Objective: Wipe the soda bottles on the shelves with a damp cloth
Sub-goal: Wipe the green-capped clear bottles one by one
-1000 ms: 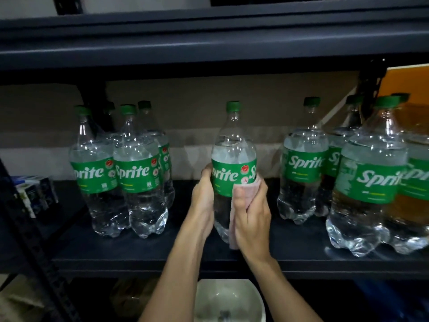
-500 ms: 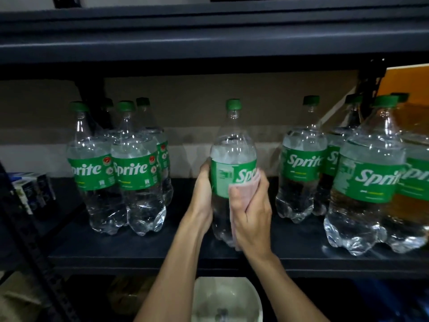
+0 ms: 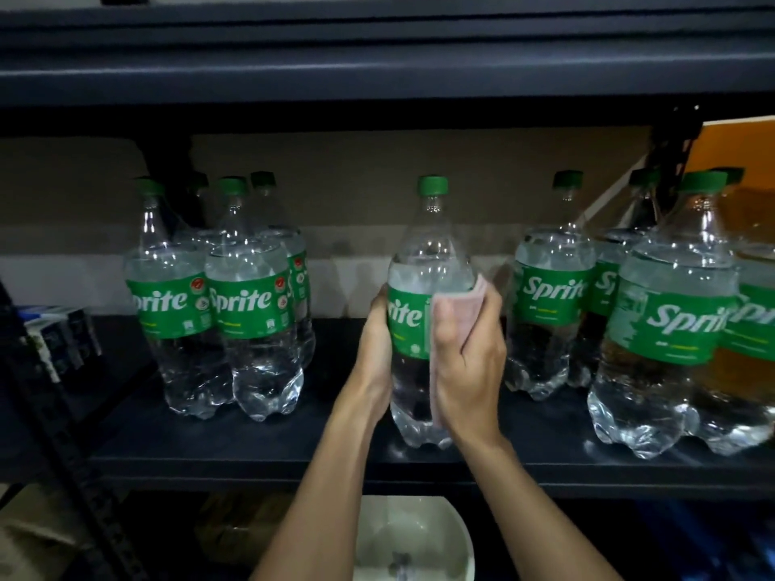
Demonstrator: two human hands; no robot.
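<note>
A clear Sprite bottle (image 3: 423, 262) with a green cap and green label stands upright in the middle of the dark shelf (image 3: 327, 450). My left hand (image 3: 375, 350) grips its left side at label height. My right hand (image 3: 469, 362) wraps round the right side and presses a pink cloth (image 3: 457, 306) against the label. The cloth hangs down under my palm along the bottle's lower body. More Sprite bottles stand in a cluster at the left (image 3: 247, 312) and in a group at the right (image 3: 671, 320).
The upper shelf (image 3: 377, 69) overhangs the bottle caps closely. Small boxes (image 3: 54, 341) sit at the shelf's far left beside a dark upright post (image 3: 63, 454). A white bowl (image 3: 415, 538) stands below the shelf between my forearms. An orange panel (image 3: 738, 161) is at the far right.
The bottle has turned in my hands, so the label now shows different letters. My right hand with the cloth has slid further round the right side and slightly up.
</note>
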